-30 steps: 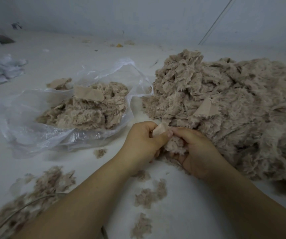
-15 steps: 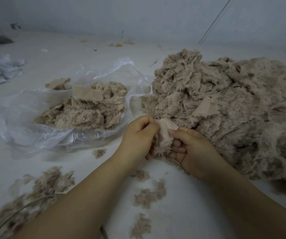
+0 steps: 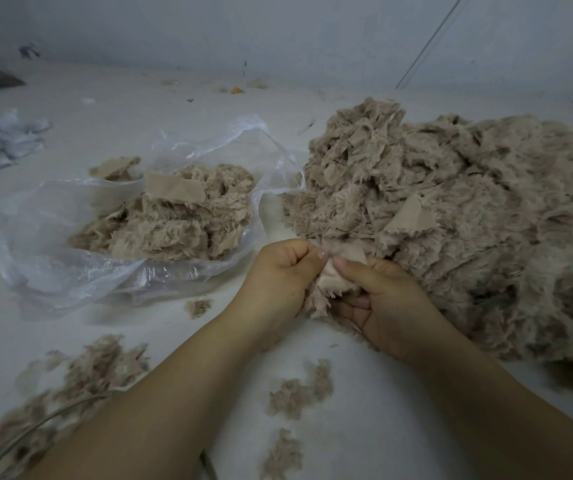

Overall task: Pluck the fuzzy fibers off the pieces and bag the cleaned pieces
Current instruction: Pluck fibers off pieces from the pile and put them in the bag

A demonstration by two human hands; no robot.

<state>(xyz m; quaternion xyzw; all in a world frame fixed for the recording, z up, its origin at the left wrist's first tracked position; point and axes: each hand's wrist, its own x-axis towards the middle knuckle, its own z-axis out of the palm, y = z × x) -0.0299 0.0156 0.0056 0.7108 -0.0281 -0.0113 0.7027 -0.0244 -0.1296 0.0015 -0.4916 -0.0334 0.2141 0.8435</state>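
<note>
Both our hands meet low in the middle of the view on one small beige fuzzy fabric piece [image 3: 326, 289]. Our left hand [image 3: 280, 277] is curled into a fist, thumb and forefinger nipping the fuzz along the piece's upper edge; our right hand [image 3: 385, 299] pinches the bare backing from the other side, its lower fingers tucked underneath. The piece sits between them, just in front of the large heap of tan fuzzy pieces [image 3: 468, 220] on our right, and the clear plastic bag [image 3: 53, 268] holding cleaned pieces lies open to our left.

We judge the main risk is a weak pinch: if our left fingers catch only fibre tips, the fuzz will slip free. Another is the plucked loose tufts [image 3: 300, 389] drifting toward the bag's mouth, since several already lie scattered on the white work surface [image 3: 364, 427]. Both forearms reach forward, converging, wrists bent slightly inward.
</note>
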